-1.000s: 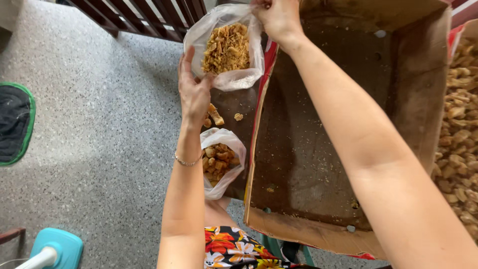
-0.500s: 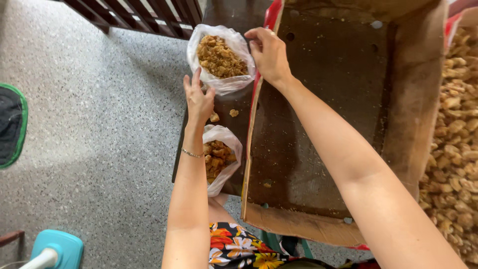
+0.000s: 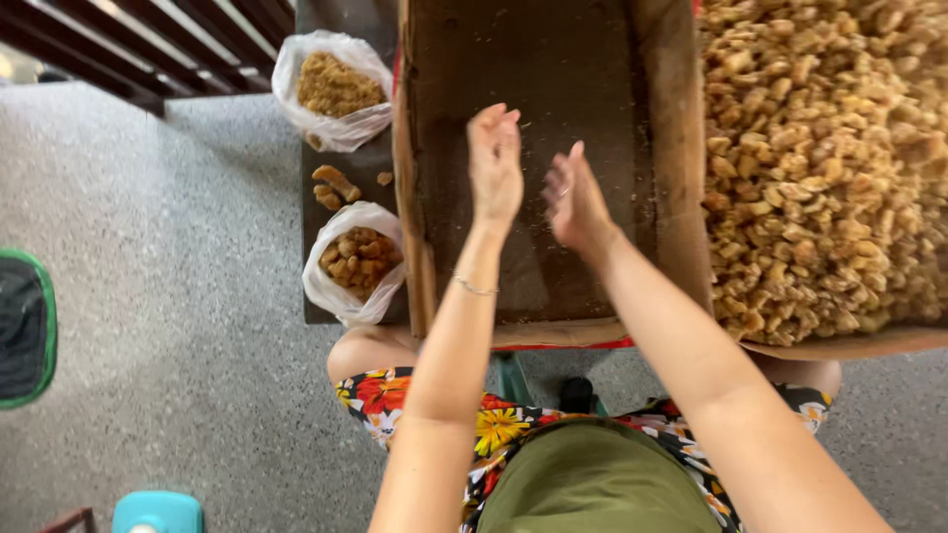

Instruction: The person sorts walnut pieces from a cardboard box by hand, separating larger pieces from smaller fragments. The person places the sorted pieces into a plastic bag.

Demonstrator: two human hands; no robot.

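Over the bare cardboard tray (image 3: 592, 59), left hand (image 3: 494, 168) and right hand (image 3: 575, 202) hovered empty, fingers loose — fried snack pile (image 3: 820, 158) lay rightward, nearer the right grip.

left hand (image 3: 496, 163): we hold it up toward 12 o'clock, palm turned toward 3 o'clock, fingers together, loosely extended, empty | right hand (image 3: 573, 202): just beside it at 3 o'clock, fingers slightly curled, empty, blurred | hands apart, not touching | both forearms bare, rising from 6 o'clock | thin bracelet (image 3: 474, 287) on our left wrist
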